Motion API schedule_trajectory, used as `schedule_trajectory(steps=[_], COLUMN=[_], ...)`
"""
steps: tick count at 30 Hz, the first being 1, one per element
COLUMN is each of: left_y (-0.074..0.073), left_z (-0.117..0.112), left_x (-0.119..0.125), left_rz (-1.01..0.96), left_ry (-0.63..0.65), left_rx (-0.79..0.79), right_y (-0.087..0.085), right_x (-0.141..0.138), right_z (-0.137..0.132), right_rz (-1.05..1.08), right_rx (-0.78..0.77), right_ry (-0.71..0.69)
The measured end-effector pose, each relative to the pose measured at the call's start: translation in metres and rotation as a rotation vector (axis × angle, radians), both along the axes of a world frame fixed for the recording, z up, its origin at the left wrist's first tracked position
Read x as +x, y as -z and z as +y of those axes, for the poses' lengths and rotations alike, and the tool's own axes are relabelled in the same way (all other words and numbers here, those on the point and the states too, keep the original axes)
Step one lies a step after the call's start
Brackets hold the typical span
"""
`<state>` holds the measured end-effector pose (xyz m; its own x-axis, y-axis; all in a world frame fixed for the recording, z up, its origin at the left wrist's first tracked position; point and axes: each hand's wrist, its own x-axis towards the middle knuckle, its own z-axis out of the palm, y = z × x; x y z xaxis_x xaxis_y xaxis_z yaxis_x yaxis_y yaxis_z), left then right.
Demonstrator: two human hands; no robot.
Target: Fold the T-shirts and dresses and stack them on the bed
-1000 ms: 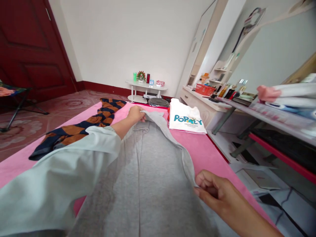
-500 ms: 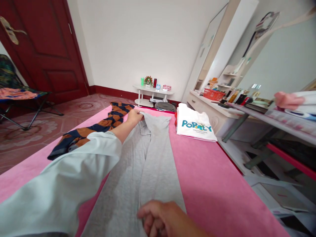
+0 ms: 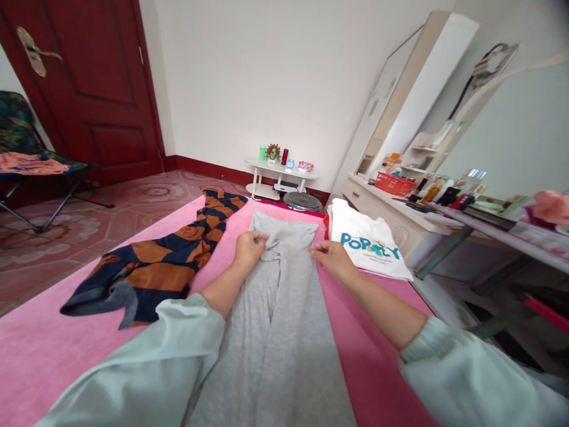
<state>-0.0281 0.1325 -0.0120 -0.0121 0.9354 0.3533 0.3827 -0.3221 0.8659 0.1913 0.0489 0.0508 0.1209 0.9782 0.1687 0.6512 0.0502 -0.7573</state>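
A pair of light grey pants (image 3: 291,332) lies lengthwise before me, its waist end far off and its legs running towards me. My left hand (image 3: 249,250) pinches the left edge of the pants just below the waistband, where the cloth is creased. Across from it, my right hand (image 3: 334,260) has its fingers closed at the right edge, thumb and fingertips together on the cloth's border. Left of the pants lies a navy and orange checked garment (image 3: 155,255), partly bunched. A folded white T-shirt (image 3: 368,237) with blue lettering rests to the right, near my right hand.
The clothes lie on a pink cover (image 3: 31,362). Beyond its far edge stand a low white table (image 3: 253,161) with small items and a round dark object (image 3: 302,201). A dressing table (image 3: 377,198) with bottles runs along the right; a folding chair (image 3: 44,169) stands left.
My right hand has moved from the near legs up to the right edge by the waist. The left hand has come slightly lower, and the lifted waist corner now lies flatter.
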Motion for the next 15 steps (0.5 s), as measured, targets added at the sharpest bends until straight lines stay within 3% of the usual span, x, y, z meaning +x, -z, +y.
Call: schedule_trajectory(steps=[3, 6, 10, 15], left_y=[-0.005, -0.009, -0.013, -0.015], left_z=[-0.011, -0.021, -0.028, -0.029], left_x=[0.003, 0.005, 0.007, 0.009], left_rz=[0.160, 0.456, 0.670, 0.690], left_ry=[0.102, 0.183, 0.249, 0.301], left_rx=[0.129, 0.315, 0.425, 0.459], right_y=[0.003, 0.008, 0.021, 0.031], right_x=[-0.005, -0.025, -0.046, -0.052], right_z=[0.048, 0.084, 0.113, 0.131], right_rz=[-0.100, -0.145, -0.226, -0.286], right_rx=[0.126, 0.215, 0.169, 0.080], right_ry=[0.083, 0.083, 0.022, -0.131])
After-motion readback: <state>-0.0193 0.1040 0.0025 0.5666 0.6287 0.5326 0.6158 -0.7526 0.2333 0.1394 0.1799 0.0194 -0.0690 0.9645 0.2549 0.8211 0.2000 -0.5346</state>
